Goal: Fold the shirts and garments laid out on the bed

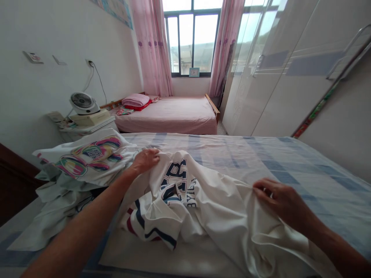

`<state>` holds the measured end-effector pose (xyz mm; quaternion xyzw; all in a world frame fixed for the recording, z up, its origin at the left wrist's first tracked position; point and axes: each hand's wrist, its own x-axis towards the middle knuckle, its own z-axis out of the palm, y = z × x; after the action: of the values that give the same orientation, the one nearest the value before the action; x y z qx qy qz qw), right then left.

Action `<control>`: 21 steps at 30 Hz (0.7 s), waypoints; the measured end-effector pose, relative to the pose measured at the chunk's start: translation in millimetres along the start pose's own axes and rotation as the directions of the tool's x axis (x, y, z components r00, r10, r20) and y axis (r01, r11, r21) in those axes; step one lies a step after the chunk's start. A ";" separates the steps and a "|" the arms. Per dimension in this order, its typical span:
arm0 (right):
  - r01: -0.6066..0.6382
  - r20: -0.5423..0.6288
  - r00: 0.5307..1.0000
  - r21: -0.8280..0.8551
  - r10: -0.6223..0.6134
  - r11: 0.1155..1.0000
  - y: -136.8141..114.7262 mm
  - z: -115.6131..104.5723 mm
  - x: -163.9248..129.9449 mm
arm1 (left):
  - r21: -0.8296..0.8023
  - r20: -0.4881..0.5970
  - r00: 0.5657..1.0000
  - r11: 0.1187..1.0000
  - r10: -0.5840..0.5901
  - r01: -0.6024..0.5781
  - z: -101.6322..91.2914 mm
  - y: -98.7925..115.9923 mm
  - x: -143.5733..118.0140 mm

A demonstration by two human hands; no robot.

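A cream shirt [214,197] with dark block letters and a navy and maroon striped sleeve lies rumpled on the bed in front of me. At its upper left edge my left hand [146,160] is closed on the fabric. My right hand [276,197] pinches the shirt farther right, pulling up a fold between thumb and fingers. Part of the shirt's lower right side passes under my right forearm. To the left, next to my left arm, sits a pile of clothes topped by a white printed shirt [92,152].
The shirt lies on a blue and white checked bedsheet [232,148]. Beyond is a pink bed [179,112] with folded bedding [136,100]. A small fan [84,102] stands on a cabinet at left. White wardrobe doors [278,77] line the right side.
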<state>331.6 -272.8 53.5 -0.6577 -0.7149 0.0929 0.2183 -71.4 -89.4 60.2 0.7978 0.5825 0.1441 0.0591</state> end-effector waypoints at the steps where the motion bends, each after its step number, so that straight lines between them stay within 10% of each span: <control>1: -0.032 -0.057 0.998 0.007 0.033 0.999 2.9 -8.9 -0.8 | -0.097 -0.068 0.998 0.995 -0.005 -0.002 -7.6 1.2 -2.8; 7: -0.350 -0.378 0.857 0.073 0.350 0.934 26.5 -60.7 31.5 | -0.733 -0.339 0.874 0.680 -0.347 -0.014 -52.3 19.6 19.7; 11: -0.260 -0.454 0.766 0.430 0.456 0.865 51.7 -81.5 100.0 | -0.825 -0.403 0.809 0.552 -0.428 -0.119 -49.4 25.8 84.3; 16: -0.227 -0.409 0.757 0.566 0.509 0.793 79.1 -76.8 173.0 | -0.610 -0.474 0.788 0.792 -0.393 0.028 -15.7 30.9 139.9; 21: -0.332 -0.287 0.848 0.368 0.446 0.869 95.2 -35.6 158.1 | -0.313 -0.187 0.982 0.947 0.012 -0.071 21.2 39.7 94.9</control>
<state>426.4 -111.9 75.1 -0.7541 -0.4890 0.1215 0.4212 -2.3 -10.5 65.7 0.7735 0.5373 0.3098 0.1306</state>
